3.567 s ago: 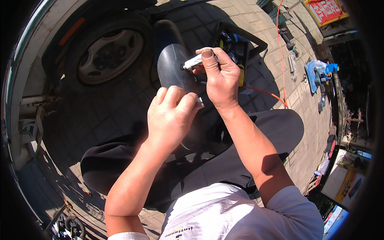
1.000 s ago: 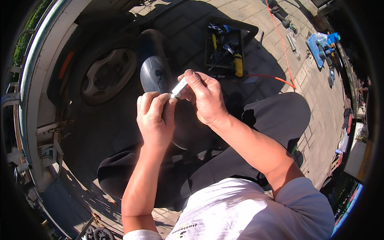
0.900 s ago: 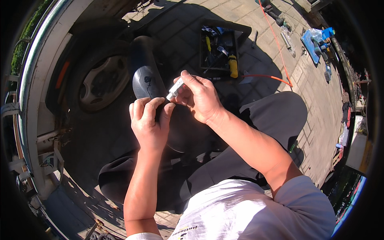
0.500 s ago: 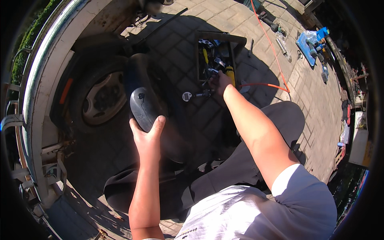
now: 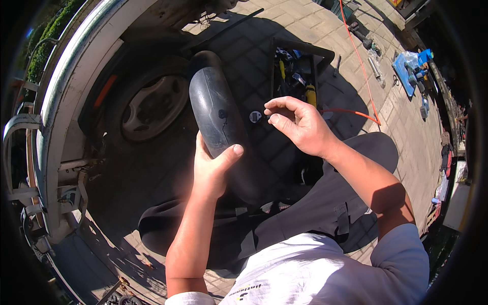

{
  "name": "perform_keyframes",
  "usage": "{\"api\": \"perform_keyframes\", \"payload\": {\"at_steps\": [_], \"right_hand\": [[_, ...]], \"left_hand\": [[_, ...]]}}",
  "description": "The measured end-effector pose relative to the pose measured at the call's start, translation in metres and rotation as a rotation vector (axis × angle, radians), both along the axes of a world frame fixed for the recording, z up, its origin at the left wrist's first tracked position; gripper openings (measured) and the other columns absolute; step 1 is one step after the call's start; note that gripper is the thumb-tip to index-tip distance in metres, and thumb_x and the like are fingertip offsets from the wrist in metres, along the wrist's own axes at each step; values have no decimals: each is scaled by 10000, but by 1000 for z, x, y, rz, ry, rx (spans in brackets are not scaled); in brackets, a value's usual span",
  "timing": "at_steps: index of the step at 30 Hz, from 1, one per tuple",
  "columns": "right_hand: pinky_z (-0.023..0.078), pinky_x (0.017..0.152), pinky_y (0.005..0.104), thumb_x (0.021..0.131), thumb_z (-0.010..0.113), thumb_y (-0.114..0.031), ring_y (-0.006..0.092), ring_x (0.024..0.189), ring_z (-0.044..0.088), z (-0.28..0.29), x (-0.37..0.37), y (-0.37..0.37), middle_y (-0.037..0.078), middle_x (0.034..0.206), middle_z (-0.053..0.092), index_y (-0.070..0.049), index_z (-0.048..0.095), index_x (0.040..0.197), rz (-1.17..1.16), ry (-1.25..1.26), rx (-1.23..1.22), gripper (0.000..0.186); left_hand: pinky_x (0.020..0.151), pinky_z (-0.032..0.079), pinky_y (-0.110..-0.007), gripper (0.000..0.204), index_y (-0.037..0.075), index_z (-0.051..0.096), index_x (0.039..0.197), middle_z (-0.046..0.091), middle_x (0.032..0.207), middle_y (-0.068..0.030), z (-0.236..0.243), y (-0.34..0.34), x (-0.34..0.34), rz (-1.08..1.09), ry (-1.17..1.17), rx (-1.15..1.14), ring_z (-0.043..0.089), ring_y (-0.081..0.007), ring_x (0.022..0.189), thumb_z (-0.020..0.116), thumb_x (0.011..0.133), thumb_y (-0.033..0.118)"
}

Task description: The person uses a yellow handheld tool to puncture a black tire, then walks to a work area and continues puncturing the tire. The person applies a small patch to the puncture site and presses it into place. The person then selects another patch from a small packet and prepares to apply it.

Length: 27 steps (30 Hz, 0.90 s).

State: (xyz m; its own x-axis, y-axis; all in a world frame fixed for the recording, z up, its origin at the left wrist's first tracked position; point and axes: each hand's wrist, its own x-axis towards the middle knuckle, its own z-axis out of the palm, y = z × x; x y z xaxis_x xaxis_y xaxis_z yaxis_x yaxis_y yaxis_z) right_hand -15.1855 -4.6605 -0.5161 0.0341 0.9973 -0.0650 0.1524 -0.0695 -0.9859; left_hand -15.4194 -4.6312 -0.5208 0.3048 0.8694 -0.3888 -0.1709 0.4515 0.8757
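A black inflated inner tube (image 5: pixel 206 84) stands on edge in front of me. A small dark spot and a wavy dark line mark its tread side. My left hand (image 5: pixel 214 161) grips the tube's near part, thumb on top and fingers around its left side. Just right of the tube, my right hand (image 5: pixel 297 124) hovers with thumb and fingertips brought together. Something small and dark shows at the fingertips, too small to name. Beyond that hand lies a round gauge with a digital face (image 5: pixel 255 117), partly in shadow.
Left stands a vehicle with a mounted wheel (image 5: pixel 155 108) under its pale body edge. An open toolbox (image 5: pixel 316 76) full of tools sits ahead. An orange hose (image 5: pixel 362 66) crosses the paving. Farther right lie a power tool (image 5: pixel 359 34) and a blue tray (image 5: pixel 405 76).
My right hand has left the toolbox and come back toward the tube, fingers pinched. My left hand still holds the tube, which now appears farther right and slightly turned.
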Motion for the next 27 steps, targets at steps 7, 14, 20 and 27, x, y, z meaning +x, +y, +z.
{"api": "perform_keyframes", "payload": {"at_steps": [7, 14, 20, 27], "right_hand": [[521, 1007, 399, 943, 663, -103, 330, 1181, 635, 22, -23, -2, 204, 1373, 580, 12, 624, 1277, 121, -405, 640, 356], [485, 1055, 426, 971, 655, -180, 346, 1219, 587, 19, -22, 3, 244, 1439, 514, 14, 648, 1275, 196, -417, 671, 361], [470, 1063, 438, 990, 643, -275, 357, 1253, 550, 17, -18, 9, 253, 1497, 469, -16, 699, 1226, 206, -566, 728, 356], [432, 1089, 463, 967, 672, -338, 376, 1308, 518, 20, -16, 11, 238, 1515, 475, -56, 725, 1199, 213, -641, 778, 370]], "left_hand": [[1026, 482, -393, 908, 30, 380, 1451, 541, 1312, -120, 8, -17, 5, -41, -129, 78, 560, -212, 1194, 894, 739, 262], [1094, 444, -420, 925, 20, 331, 1501, 517, 1381, -134, 2, -21, 7, -72, -147, 98, 530, -239, 1292, 867, 772, 211], [1115, 434, -425, 959, 21, 291, 1534, 497, 1428, -142, 2, -21, 9, -104, -135, 94, 514, -251, 1331, 861, 781, 183], [1119, 434, -427, 956, 23, 276, 1542, 485, 1437, -141, 2, -20, 8, -109, -125, 70, 504, -250, 1340, 851, 792, 171]]}}
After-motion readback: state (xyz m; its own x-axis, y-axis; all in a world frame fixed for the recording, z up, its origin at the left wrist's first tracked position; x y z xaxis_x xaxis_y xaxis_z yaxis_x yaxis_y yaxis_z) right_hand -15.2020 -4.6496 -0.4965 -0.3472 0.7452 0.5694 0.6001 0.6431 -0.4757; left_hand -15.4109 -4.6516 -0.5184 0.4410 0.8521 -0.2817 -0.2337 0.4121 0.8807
